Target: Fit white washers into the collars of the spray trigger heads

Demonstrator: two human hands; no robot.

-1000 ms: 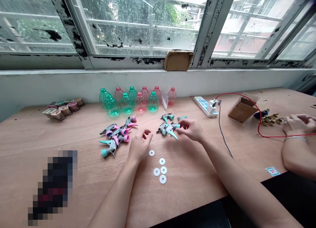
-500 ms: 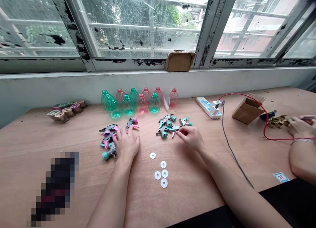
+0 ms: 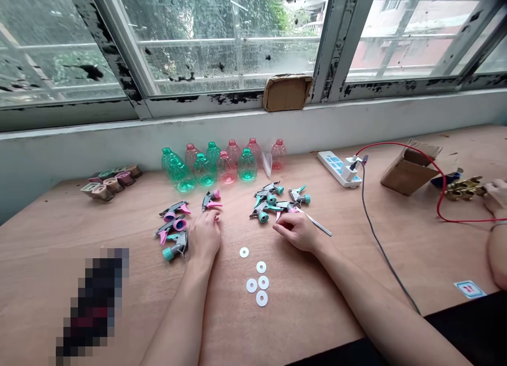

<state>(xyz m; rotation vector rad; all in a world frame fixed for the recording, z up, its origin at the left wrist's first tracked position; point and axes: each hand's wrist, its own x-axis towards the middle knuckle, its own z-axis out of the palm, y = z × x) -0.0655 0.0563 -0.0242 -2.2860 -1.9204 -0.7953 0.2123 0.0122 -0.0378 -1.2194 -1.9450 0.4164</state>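
Observation:
My left hand (image 3: 204, 235) lies on the wooden table (image 3: 79, 234), fingers curled over the right edge of a pile of grey spray trigger heads with pink and teal caps (image 3: 174, 230). A pink tip shows at its fingertips. My right hand (image 3: 298, 230) is pinched on a thin metal tool (image 3: 321, 227) that sticks out to the right. It rests just in front of a second pile of teal-capped trigger heads (image 3: 273, 202). Several white washers (image 3: 257, 282) lie between my forearms.
Green and pink plastic bottles (image 3: 222, 162) stand in rows at the back. Small pots (image 3: 111, 180) sit far left. A power strip (image 3: 340, 169) with cables and an open cardboard box (image 3: 410, 168) lie to the right, where another person's hand (image 3: 497, 193) touches gold-coloured parts (image 3: 463, 186).
My left hand moved left onto the pink-capped pile and curled over it. My right hand drew back from the teal pile, and the thin metal tool now shows in it.

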